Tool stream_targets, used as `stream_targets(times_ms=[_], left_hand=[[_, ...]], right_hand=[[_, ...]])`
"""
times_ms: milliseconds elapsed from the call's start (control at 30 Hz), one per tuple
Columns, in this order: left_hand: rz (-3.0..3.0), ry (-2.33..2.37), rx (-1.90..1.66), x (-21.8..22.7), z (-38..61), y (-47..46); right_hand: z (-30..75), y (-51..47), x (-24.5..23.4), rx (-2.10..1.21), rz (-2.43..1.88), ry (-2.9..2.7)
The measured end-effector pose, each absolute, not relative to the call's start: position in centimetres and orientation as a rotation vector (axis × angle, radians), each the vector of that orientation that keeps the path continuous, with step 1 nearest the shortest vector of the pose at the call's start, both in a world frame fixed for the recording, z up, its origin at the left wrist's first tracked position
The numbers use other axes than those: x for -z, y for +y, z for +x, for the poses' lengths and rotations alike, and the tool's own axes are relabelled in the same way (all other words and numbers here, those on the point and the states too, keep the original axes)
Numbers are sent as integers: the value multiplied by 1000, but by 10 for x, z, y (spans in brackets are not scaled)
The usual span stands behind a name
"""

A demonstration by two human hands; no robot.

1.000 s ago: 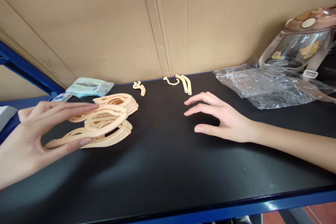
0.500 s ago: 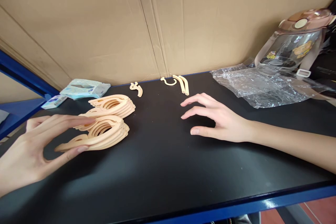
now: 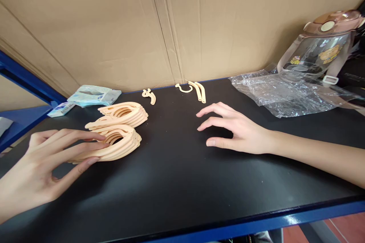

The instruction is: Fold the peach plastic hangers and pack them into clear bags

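**A:** ok so where's the left hand (image 3: 54,159) compared to those pale folding hangers?

**B:** it's right at the left end of the front stack (image 3: 122,152), so let's measure everything off that. Fingertips reach over the top near the hollow, thumb's along the near side, so that end sits between them. Fingers and thumb are apart, but whether they're actually squeezing, can't tell from here.

**A:** and the back stack (image 3: 134,114)?

**B:** just behind the front stack, same pale plastic, nested the same way. Might be touching, hard to say.

**A:** right hand (image 3: 236,131) doing anything?

**B:** nothing in it lol. It's well to the right of the front stack, palm down over the black table (image 3: 176,182), fingers bent, with a clear gap to the thumb.

**A:** loose bits?

**B:** yep, a little clump of small curved pieces (image 3: 152,98) behind the front stack and a bit right. Further right of it, also at the back, there's a hook (image 3: 185,90) plus two curved strips (image 3: 201,93) side by side. Tissue pack (image 3: 97,100) is behind the front stack to the left. Crinkly clear plastic bag (image 3: 279,102) and a strapped water bottle (image 3: 313,55) are way off to its right.
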State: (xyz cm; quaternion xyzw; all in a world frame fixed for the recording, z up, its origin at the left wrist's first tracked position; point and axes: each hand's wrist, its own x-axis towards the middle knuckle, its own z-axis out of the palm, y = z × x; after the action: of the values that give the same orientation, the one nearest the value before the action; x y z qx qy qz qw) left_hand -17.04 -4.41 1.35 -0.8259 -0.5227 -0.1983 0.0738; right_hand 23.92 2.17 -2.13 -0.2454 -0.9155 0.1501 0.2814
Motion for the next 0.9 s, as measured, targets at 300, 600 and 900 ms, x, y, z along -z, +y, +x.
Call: stream_targets(times_ms=[300,600,900], left_hand=[[-2480,-1541,569,-16,-167,-48],[-2358,-1417,219,-55,-97,-7],[-2189,-1660,-563,-50,-30,86]], right_hand=[[239,23,21,-410,-658,-2470],[239,23,22,-401,-700,-2492],[241,22,23,-414,-732,-2525]])
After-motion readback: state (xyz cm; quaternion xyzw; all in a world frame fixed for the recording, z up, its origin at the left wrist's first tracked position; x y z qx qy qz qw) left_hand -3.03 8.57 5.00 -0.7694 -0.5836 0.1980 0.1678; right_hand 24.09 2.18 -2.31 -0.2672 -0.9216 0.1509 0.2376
